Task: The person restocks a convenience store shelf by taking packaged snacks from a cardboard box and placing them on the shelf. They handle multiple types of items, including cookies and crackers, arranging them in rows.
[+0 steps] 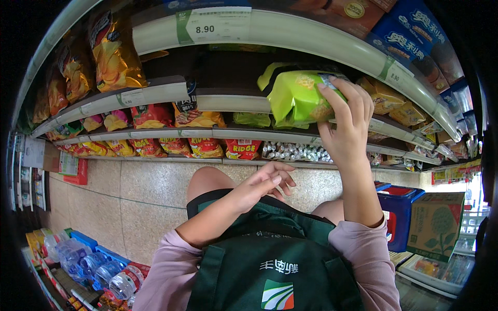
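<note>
A bright green plastic snack packet [297, 93] is gripped from its right side by my right hand [346, 112]. The packet is at the front of a dark shelf, just above the shelf's pale edge strip [233, 103]. Part of it is hidden behind my fingers. My left hand [266, 180] hangs in front of my dark green apron [272, 248], fingers loosely bent and apart, with nothing in it. More green packets [252, 119] lie on the tier below, partly covered by the strip above them.
Gold crisp bags [116, 54] stand at the upper left, blue biscuit boxes [412, 35] at the upper right. Red crisp bags [243, 149] line the bottom tier. A blue plastic basket [400, 217] and a cardboard box [435, 225] are at my right. Large plastic bottles [103, 272] stand at lower left.
</note>
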Demonstrator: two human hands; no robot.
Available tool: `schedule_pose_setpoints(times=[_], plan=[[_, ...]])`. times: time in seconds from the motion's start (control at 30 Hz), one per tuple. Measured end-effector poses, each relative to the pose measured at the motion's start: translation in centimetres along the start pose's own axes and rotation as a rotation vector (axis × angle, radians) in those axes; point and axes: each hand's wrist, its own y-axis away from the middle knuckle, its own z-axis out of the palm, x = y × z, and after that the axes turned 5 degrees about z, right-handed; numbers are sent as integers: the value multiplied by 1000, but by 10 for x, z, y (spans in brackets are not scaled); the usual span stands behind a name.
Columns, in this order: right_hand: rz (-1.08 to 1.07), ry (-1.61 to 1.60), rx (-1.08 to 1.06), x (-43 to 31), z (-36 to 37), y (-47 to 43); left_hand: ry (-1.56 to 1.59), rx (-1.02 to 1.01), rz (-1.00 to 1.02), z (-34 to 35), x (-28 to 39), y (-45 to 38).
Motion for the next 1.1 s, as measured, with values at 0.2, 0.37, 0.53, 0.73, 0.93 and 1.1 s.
schedule_pose_setpoints(times=[0.2,0.37,0.53,0.73,0.93,1.1], plan=[[197,225,-135,12,31,-14,-139,48,58,-20,-9,7],[221,455,-271,43,53,-40,-855,255,280,-34,-6,-12],[149,500,-251,64,75,-76,-1621,484,508,-60,19,-37],[142,513,-255,78,96,-101,-1989,445,444,-103,15,-61],[252,299,-341,64,86,-59,-2135,424,337,-110,24,-66],[233,-94,-145,2,28,-16,-2153,322,385,-121,23,-68]])
